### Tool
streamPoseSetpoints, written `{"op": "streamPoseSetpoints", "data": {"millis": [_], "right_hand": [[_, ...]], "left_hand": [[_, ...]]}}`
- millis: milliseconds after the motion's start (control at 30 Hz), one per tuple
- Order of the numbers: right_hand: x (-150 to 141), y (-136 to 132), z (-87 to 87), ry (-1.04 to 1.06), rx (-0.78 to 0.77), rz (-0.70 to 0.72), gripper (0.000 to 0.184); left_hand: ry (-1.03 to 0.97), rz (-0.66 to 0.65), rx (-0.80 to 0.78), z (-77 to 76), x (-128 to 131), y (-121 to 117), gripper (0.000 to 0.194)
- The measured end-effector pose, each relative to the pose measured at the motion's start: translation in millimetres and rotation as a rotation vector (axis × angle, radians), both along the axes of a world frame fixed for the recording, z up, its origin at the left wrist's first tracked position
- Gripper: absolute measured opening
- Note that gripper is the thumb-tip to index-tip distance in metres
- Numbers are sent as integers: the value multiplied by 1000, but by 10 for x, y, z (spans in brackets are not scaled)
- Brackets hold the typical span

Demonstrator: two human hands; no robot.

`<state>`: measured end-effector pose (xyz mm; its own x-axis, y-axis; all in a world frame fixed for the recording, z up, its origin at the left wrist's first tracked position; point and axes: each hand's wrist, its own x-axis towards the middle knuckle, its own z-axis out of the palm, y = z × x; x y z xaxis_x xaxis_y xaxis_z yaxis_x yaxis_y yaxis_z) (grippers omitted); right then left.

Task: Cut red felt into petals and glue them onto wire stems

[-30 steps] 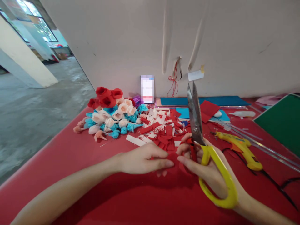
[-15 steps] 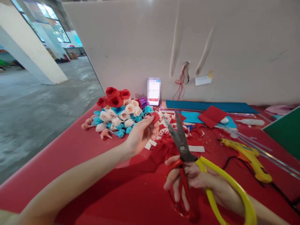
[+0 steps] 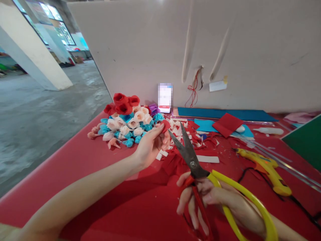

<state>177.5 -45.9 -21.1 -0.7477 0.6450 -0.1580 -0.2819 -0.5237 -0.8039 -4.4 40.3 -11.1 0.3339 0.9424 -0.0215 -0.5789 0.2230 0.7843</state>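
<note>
Starting at the left, seeing paper flowers (image 3: pixel 132 124) heaped on the red table (image 3: pixel 82 157), grouping closely with red ones (image 3: pixel 123 107) topmost, probably being set aside from the blades. Noticing these opening like small cups, showing nothing distinguishable inside.

Next along, pinching a small red paper piece (image 3: pixel 165 126) in the left hand (image 3: pixel 151 145), closing thumb and fingers on it and holding it above the table, perhaps for leaving part of it free toward the scissors (image 3: pixel 193 164). Not telling for certain whether touching the blade tip or just sitting beside it. Behind, standing a phone (image 3: pixel 165 97) against the pale wall (image 3: pixel 140 50), presumably for facing the worker.

Just right, finding white and red scraps (image 3: pixel 176 126) lying straight on the table, showing no tray or box around them. Then gripping the scissors in the right hand (image 3: pixel 213 195), curling the fingers at the red loop, likely for working the handles; spreading the blades apart and pointing them toward the paper piece.

Farther right, laying a red square (image 3: pixel 227 125) over light blue paper (image 3: pixel 204 126). Resting a yellow glue gun (image 3: pixel 272 174) on its side, seemingly for easy reach. Ending with a green board (image 3: pixel 306 147).
</note>
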Motion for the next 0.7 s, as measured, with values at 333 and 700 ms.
{"op": "streamPoseSetpoints", "data": {"millis": [333,700], "right_hand": [[10,-14,-9,4,-14,-5,27],[7,-22,0,-42,-3,-35,28]], "left_hand": [[-14,13,12,-23,9,19,40],[-29,10,25,-31,2,-8,37]]}}
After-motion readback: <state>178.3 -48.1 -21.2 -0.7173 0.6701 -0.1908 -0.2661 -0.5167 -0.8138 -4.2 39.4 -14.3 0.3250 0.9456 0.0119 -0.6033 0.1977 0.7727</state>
